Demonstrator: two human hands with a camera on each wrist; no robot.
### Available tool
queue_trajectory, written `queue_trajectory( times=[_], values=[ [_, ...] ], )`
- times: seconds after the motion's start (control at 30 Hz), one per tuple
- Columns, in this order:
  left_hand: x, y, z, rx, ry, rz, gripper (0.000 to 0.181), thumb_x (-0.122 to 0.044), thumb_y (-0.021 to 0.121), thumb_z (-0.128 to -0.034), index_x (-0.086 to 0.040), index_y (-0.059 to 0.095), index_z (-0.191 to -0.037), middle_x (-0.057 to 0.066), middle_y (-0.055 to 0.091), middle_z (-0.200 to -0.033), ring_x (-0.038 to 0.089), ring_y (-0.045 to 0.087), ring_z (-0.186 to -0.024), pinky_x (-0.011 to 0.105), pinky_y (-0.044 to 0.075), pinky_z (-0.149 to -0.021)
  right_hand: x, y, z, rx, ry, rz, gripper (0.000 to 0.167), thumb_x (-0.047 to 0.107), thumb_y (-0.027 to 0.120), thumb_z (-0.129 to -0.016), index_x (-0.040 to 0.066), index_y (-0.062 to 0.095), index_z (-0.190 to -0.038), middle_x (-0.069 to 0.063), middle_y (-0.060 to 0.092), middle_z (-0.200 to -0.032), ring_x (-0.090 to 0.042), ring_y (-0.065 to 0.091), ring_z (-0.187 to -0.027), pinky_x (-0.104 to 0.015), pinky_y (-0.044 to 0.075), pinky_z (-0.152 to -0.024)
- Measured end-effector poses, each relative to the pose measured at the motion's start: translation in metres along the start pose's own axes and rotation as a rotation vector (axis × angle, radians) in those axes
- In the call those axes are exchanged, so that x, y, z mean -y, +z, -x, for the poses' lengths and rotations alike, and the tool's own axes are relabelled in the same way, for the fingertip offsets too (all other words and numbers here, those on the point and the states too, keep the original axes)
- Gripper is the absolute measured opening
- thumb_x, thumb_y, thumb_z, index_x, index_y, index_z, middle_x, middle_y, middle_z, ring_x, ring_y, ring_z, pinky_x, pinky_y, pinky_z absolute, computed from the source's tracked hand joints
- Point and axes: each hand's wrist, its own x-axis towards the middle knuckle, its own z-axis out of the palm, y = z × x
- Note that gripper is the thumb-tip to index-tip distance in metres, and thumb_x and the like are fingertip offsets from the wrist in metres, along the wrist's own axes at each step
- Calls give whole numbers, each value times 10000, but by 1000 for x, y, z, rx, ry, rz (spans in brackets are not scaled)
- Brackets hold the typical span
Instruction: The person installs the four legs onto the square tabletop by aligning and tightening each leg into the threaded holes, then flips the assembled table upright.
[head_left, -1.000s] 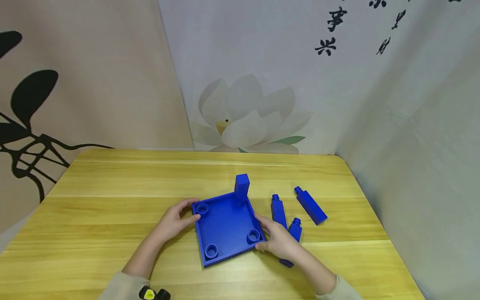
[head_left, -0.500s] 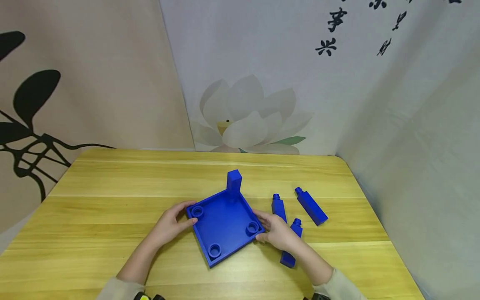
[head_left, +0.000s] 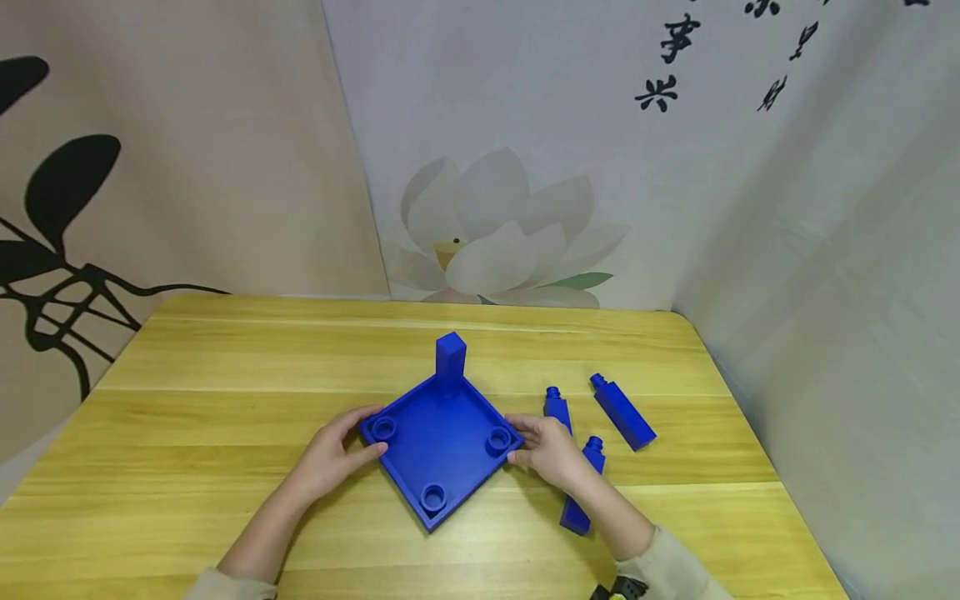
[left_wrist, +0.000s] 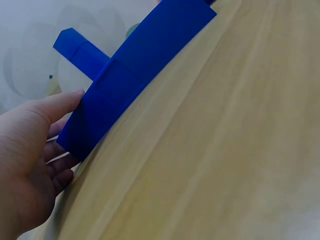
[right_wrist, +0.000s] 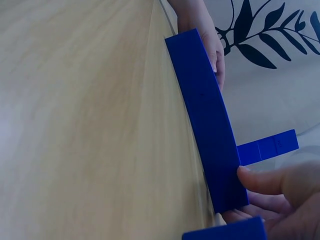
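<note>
A blue square toy tabletop (head_left: 442,442) with a raised rim lies underside up on the wooden table, one corner toward the person. Round sockets stand in three of its corners. At the far corner a blue leg (head_left: 450,357) rises upright. My left hand (head_left: 326,458) grips the left corner, thumb on the rim and fingers around the outside, as the left wrist view (left_wrist: 30,155) also shows. On the opposite corner, my right hand (head_left: 553,454) holds the rim between thumb and fingers. The fingers' undersides are partly hidden.
Three loose blue legs with threaded ends lie to the right: one leg (head_left: 622,414) farther out, another leg (head_left: 557,408) behind the right hand, and a third leg (head_left: 576,517) partly under the right forearm. A fabric backdrop (head_left: 525,125) stands behind the wooden table (head_left: 262,375).
Both hands have turned the tabletop counterclockwise, so its upright leg has swung left to the far corner. The right hand has shifted slightly away from the person. The loose legs stay put.
</note>
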Motion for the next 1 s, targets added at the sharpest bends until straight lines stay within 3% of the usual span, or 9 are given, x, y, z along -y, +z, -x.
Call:
queue_trajectory(
  times=[0.2, 0.3, 0.6, 0.73, 1.0],
  values=[
    [-1, -2, 8, -10, 5, -17, 563, -207, 780, -816, -21, 561, -1301, 136, 578, -1253, 311, 492, -1207, 445, 367, -1019, 3, 3, -5, -75, 0, 47, 450, -85, 725, -785, -98, 596, -1216, -244, 617, -1180, -355, 604, -1077, -377, 511, -872],
    [-9, -3, 13, -20, 14, -35, 553, -160, 780, -812, -12, 561, -1298, 135, 579, -1236, 304, 507, -1184, 435, 379, -1006, 4, 5, -8, -108, 6, 55, 422, -89, 735, -772, -100, 621, -1177, -238, 643, -1127, -338, 634, -1024, -363, 528, -836],
    [-6, -2, 27, -44, 88, -26, 552, -144, 789, -800, -31, 579, -1297, 65, 593, -1180, 239, 539, -1106, 162, 378, -954, 6, 6, -11, -198, 46, 95, 374, -47, 765, -758, -89, 663, -1116, -202, 684, -1019, -316, 665, -949, -357, 547, -786],
    [-7, -1, 31, -45, 120, 5, 554, -92, 802, -775, -12, 587, -1280, 29, 605, -1105, 185, 564, -1020, 184, 431, -914, 6, 6, -13, -215, 79, 52, 355, -61, 742, -779, -107, 649, -1118, -209, 680, -1011, -307, 673, -920, -329, 556, -745],
    [-11, 1, 36, -3, 72, 23, 593, -122, 823, -752, -2, 583, -1282, -29, 590, -1021, 135, 565, -959, 264, 459, -899, 3, 7, -15, -261, 101, -13, 339, -73, 731, -786, -128, 636, -1107, -213, 686, -965, -297, 684, -872, -327, 558, -731]
  ],
)
